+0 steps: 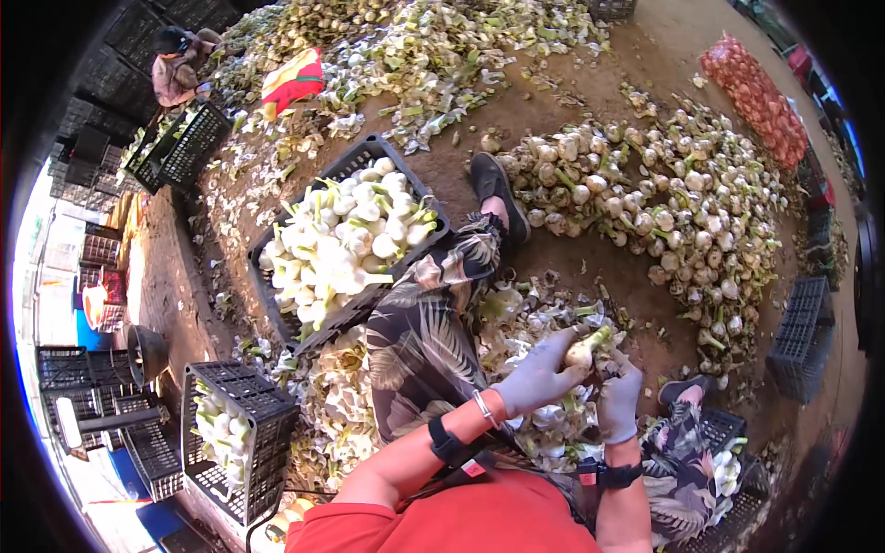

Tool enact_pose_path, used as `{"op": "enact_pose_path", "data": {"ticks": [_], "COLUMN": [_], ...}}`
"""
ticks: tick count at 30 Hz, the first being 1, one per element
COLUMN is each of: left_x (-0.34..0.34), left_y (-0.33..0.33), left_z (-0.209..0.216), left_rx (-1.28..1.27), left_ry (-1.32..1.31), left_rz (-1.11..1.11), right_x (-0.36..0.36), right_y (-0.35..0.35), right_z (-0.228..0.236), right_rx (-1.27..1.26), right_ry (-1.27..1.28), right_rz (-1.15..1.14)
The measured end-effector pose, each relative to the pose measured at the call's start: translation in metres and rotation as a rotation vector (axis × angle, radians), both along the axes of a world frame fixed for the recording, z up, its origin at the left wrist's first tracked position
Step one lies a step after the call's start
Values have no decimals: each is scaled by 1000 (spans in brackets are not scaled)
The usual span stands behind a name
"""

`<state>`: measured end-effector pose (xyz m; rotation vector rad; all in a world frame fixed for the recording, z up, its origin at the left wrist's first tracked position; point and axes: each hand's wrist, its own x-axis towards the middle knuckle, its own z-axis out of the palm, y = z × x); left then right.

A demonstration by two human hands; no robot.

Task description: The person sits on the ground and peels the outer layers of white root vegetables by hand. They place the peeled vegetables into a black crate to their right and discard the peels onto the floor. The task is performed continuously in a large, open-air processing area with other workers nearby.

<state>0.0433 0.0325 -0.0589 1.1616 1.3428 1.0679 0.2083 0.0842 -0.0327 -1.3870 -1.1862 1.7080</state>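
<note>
A Garlic Bulb (579, 355) Is Resting in the Gloved Left Hand (539, 378)

The bulb is showing a short green stem (601, 335) and is being held above the peelings (516, 309), which are covering the floor (590, 267) between the person's legs. The left hand is grasping it with thumb and fingers. The right hand (619, 403), also gloved, is lying just beside it with bent fingers; these are partly hidden, so I cannot tell if they are gripping something.

Beyond the left knee, a dark crate (343, 162) is carrying white bulbs (346, 230), which are rising above its rim. At its near left, another crate (265, 396) is containing more bulbs. Beyond the hands, a heap of untrimmed garlic (664, 198) is spreading over the floor, and toward the floor's far right corner a red net sack (754, 100) is lying. At the far left, a co-worker (180, 74) is crouching near a further crate (189, 147).
</note>
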Motion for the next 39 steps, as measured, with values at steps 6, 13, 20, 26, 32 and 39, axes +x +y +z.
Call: {"op": "enact_pose_path", "data": {"ticks": [6, 13, 20, 26, 32, 39], "left_x": [6, 5, 5, -24, -28, 1], "left_y": [-8, -12, -15, -22, -23, -32], "left_z": [15, 38, 40, 23, 55, 34], "left_rx": [21, -284, -229, -622, -526, -637], "left_ry": [-140, -872, -641, -1102, -716, -914], "left_rz": [-12, 107, 29, -168, -526, -75], "right_x": [8, 14, 7, 23, 14, 47], "right_y": [2, -14, -10, -16, -14, -28], "right_z": [-5, 9, 39, 22, 45, 31], "right_rx": [117, 195, -202, 251, 1043, -47], "right_ry": [-157, -196, 227, -117, -514, 262], "right_rz": [97, 37, 28, 259, 464, 172]}}
